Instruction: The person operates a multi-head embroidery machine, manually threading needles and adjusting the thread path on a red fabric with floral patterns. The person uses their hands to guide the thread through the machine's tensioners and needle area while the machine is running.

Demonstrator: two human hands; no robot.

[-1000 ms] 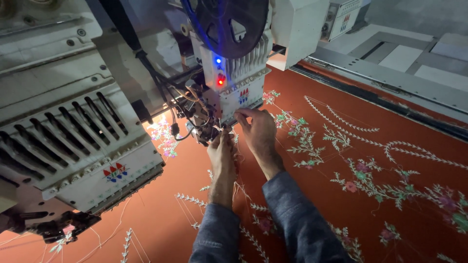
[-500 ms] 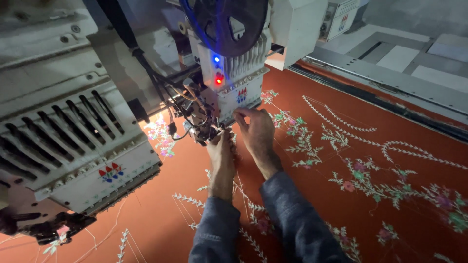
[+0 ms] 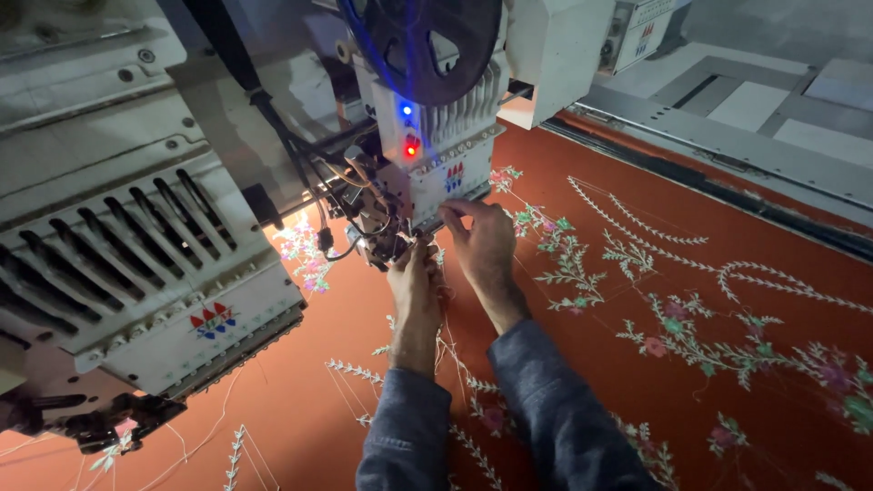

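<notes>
Both my hands reach under the white embroidery machine head [image 3: 436, 145], which shows a blue and a red light. My left hand [image 3: 414, 284] has its fingertips pinched at the needle area [image 3: 393, 244], where fine thread and small metal parts hang. My right hand [image 3: 482, 244] is beside it, fingers curled toward the same spot, thumb and forefinger close together near the lower edge of the head. Whether either hand grips a thread is too small to tell. Beneath them lies orange-red fabric [image 3: 582, 382] with pale floral embroidery.
A second machine head [image 3: 155, 264] with slotted needle bars stands at the left, over the fabric. A dark spool wheel [image 3: 427, 45] sits above the lit head. A grey metal frame rail [image 3: 727, 136] runs along the far right. Loose white threads trail near my sleeves.
The view has shifted slightly. Both hands stay at the needle area, with only small finger movements.
</notes>
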